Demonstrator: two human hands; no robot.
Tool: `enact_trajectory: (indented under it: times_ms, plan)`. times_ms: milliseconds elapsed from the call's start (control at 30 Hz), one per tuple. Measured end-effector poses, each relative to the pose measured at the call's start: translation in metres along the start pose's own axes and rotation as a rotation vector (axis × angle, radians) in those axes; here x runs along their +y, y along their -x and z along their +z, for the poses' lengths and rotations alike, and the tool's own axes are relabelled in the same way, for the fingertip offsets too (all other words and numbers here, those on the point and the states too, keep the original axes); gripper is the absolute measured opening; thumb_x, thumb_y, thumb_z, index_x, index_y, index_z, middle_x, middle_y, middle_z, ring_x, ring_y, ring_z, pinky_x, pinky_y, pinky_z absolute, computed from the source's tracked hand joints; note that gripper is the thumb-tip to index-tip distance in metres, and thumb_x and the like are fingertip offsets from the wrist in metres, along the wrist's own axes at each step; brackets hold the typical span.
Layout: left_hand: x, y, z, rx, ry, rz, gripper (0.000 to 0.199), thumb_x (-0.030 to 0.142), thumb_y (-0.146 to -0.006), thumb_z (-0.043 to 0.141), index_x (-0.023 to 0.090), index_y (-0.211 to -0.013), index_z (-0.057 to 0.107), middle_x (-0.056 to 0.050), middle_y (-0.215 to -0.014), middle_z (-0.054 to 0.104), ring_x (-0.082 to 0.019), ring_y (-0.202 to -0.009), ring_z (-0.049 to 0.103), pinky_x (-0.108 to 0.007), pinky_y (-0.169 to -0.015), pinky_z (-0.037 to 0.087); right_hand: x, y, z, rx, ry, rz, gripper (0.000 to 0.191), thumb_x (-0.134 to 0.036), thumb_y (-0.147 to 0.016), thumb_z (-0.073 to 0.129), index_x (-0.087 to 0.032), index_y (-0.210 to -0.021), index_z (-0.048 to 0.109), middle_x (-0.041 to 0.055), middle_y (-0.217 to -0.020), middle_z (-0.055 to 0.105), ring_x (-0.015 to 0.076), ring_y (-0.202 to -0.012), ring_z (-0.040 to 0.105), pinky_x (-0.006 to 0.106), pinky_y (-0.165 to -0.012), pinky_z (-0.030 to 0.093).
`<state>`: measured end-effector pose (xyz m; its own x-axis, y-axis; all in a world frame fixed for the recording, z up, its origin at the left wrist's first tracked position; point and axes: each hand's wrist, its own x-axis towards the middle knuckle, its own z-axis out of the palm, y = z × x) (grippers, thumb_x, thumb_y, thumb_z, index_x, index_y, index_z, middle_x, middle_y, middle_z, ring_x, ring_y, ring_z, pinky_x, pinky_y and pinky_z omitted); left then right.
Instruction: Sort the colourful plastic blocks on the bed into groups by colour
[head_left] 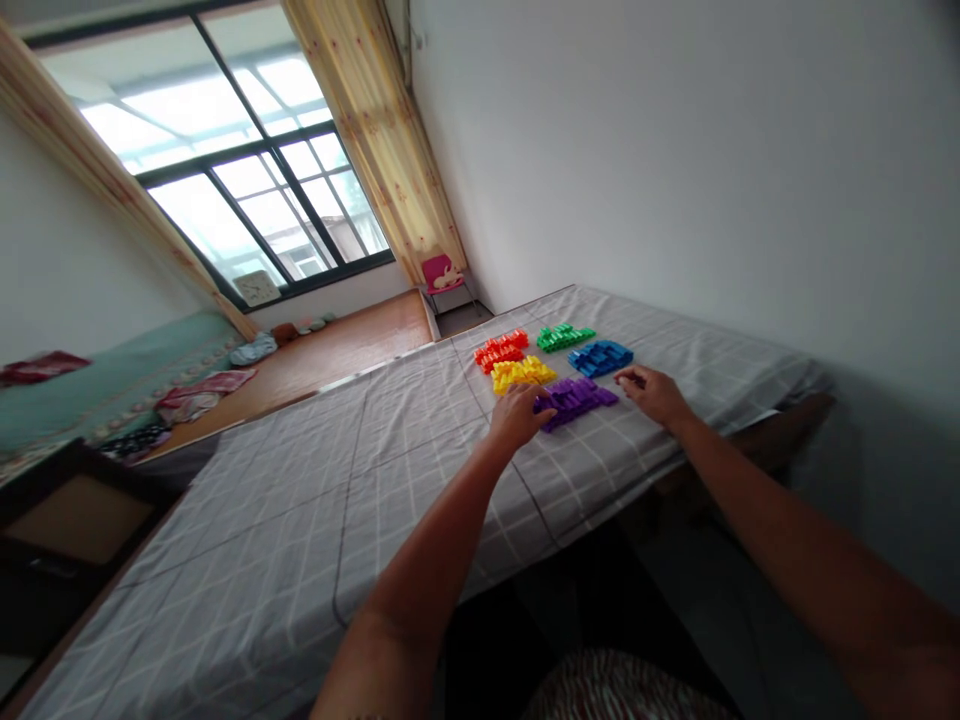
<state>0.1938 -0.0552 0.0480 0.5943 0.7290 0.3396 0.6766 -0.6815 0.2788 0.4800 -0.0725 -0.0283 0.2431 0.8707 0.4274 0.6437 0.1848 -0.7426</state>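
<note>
Piles of small coloured pieces lie on a grey checked cloth (390,440). The purple pile (581,397) is nearest to me, with the yellow pile (521,373) to its left. Behind them are the red-orange pile (501,350), the green pile (564,337) and the blue pile (601,357). My left hand (519,414) touches the left side of the purple pile, its fingers apart. Just right of the purple pile is my right hand (651,392), fingers bent together; anything between its fingertips is too small to make out.
A white wall (675,160) rises beyond the cloth-covered surface on the right. Further off are a pink chair (441,275), a window and curtains. A dark cabinet (75,510) stands at the left, near a bed with clothes.
</note>
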Motion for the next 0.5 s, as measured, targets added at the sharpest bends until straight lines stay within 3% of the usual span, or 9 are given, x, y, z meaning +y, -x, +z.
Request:
enact_trajectory:
  times_ms: [100, 200, 267, 400, 500]
  plan:
    - [-0.008, 0.002, 0.004, 0.055, 0.031, -0.021, 0.038, 0.044, -0.081, 0.068, 0.024, -0.113, 0.067, -0.010, -0.119, 0.063, -0.026, -0.113, 0.056, -0.043, -0.100, 0.045, 0.001, 0.000, 0.000, 0.010, -0.016, -0.001, 0.029, -0.039, -0.081, 0.052, -0.019, -0.093, 0.069, 0.0056, -0.085, 0.073, 0.0174, -0.069, 0.064, 0.029, -0.066, 0.049]
    - [-0.032, 0.011, -0.007, 0.141, 0.038, -0.065, 0.037, 0.047, -0.086, 0.060, 0.024, -0.114, 0.067, -0.009, -0.126, 0.060, -0.025, -0.118, 0.054, -0.042, -0.104, 0.042, 0.002, 0.000, 0.000, 0.015, -0.014, 0.000, 0.029, -0.040, -0.082, 0.052, -0.019, -0.093, 0.069, 0.0053, -0.082, 0.073, 0.0179, -0.069, 0.064, 0.029, -0.066, 0.050]
    - [-0.057, 0.020, -0.020, 0.148, 0.016, -0.105, 0.034, 0.046, -0.090, 0.053, 0.022, -0.109, 0.068, -0.009, -0.121, 0.063, -0.023, -0.115, 0.056, -0.042, -0.105, 0.041, 0.001, 0.001, -0.001, 0.014, -0.006, -0.007, 0.030, -0.041, -0.082, 0.052, -0.019, -0.094, 0.070, 0.0057, -0.083, 0.073, 0.0185, -0.070, 0.064, 0.030, -0.066, 0.050]
    - [-0.119, 0.050, -0.045, 0.052, -0.063, -0.219, 0.035, 0.044, -0.093, 0.046, 0.019, -0.104, 0.069, -0.009, -0.113, 0.067, -0.023, -0.113, 0.058, -0.044, -0.105, 0.040, 0.005, 0.001, -0.002, 0.018, 0.011, -0.012, 0.031, -0.040, -0.081, 0.052, -0.019, -0.095, 0.070, 0.0067, -0.087, 0.074, 0.0198, -0.073, 0.066, 0.031, -0.068, 0.050]
    - [-0.157, 0.077, -0.049, -0.002, -0.101, -0.289, 0.034, 0.042, -0.092, 0.047, 0.019, -0.106, 0.069, -0.010, -0.115, 0.068, -0.024, -0.115, 0.057, -0.044, -0.106, 0.039, 0.015, 0.000, -0.001, 0.025, 0.031, 0.024, 0.032, -0.041, -0.081, 0.053, -0.020, -0.096, 0.070, 0.0067, -0.084, 0.073, 0.0197, -0.070, 0.066, 0.031, -0.067, 0.051]
